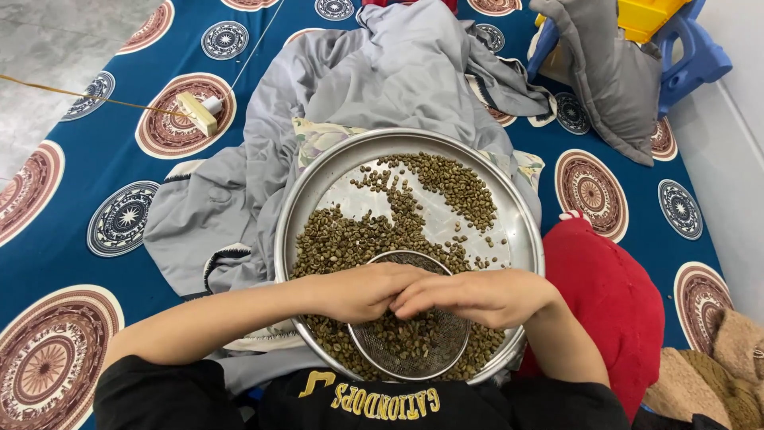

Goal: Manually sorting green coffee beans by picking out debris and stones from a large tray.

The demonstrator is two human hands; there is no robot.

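While two hands (pixel 422 295) meet, one sieve (pixel 410 338) holds beans (pixel 446 183).

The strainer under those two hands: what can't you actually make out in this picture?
- Head view: the left hand and right hand cover the top of the mesh strainer, so the fingertips are hidden.
- The greenish beans are too small to tell their kind.
- The round metal tray has its near rim hidden by the black shirt.
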